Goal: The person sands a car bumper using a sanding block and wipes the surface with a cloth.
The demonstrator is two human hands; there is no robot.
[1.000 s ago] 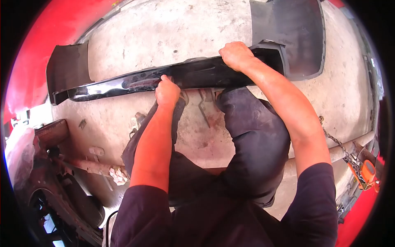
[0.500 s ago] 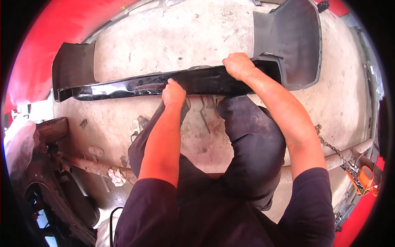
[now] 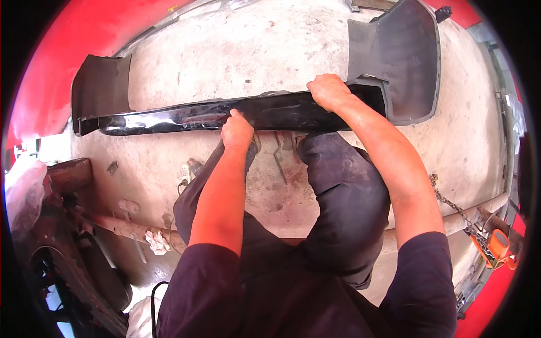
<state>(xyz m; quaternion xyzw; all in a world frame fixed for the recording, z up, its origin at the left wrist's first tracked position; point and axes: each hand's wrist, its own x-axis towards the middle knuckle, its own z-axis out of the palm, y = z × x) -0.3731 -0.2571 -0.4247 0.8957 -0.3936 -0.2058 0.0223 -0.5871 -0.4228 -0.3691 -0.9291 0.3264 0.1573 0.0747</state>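
Stained, pale concrete floor (image 3: 242, 50) spreads under the whole workspace, with red bodywork (image 3: 62, 67) curving along its edge at 10 o'clock. Farthest left, crumpled clear plastic (image 3: 25, 194) sits at 9 o'clock, and next to it a dark car part (image 3: 62, 242) takes up 8 o'clock; a small white wad (image 3: 157, 241) lies nearer in, also toward 8. From 10 o'clock across to 2 runs the long black panel (image 3: 282, 110), a bumper by its look, its dull grey left end (image 3: 101, 84) turned away from the person at 10 and its middle glossy. At 11 o'clock the left hand (image 3: 237, 128) is curled at the panel's near edge, thumb laid on the shiny face. At 1 o'clock the right hand (image 3: 329, 90) is closed in a fist over the far edge, and no tool shows in either grip. Judged from this, the handling is partway along: both grips are made and the panel spans the space before the knees (image 3: 344, 169), while letting go of it is not yet done. Whether its underside rests on the ground or hangs above it, the angle does not show. At 2 o'clock the broad grey right end (image 3: 403, 62) flares away, and farther right a chain (image 3: 451, 204) trails at 3 o'clock beside an orange device (image 3: 499, 243) toward 4.
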